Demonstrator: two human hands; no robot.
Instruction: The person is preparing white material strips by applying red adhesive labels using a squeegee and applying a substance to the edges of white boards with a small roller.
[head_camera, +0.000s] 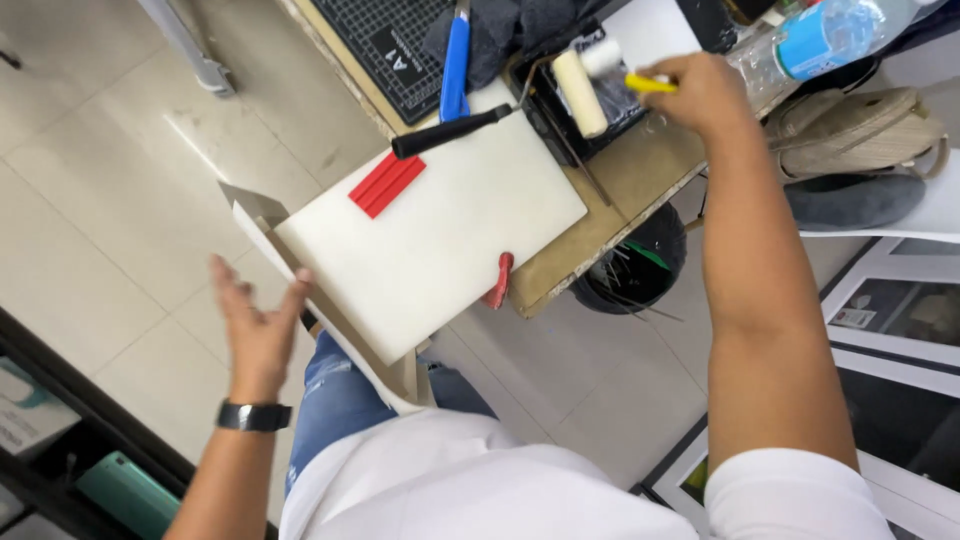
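View: looking down from the head onto a worn wooden worktable (640, 175) over a pale tiled floor.
Right hand (700, 92): clenched around the yellow handle (650, 84) of a small paint roller (580, 92). The roller's cream, fuzzy cylinder lies in a black tray (560, 120) at the far side of the table.
Left hand (258, 322): released, palm up and fingers spread, grasping nothing. One fingertip touches the near edge of a flat card sheet (330, 320) that juts past the table's corner. A dark watch (254, 416) circles the wrist.
White board (430, 225): smooth, thick, rectangular with rounded corners, lying on the card sheet and partly overhanging the table edge.
On the board: three slim red strips (386, 184) side by side, and the black rod-shaped handle of a tool (450, 131) across its far corner.
Beside the board: a small red clamp (499, 280) at the table's edge.
Further back: a black gridded cutting mat (385, 45), a blue-handled tool (456, 62), a clear plastic bottle (830, 30).
Below the table: a round black bin (635, 270).
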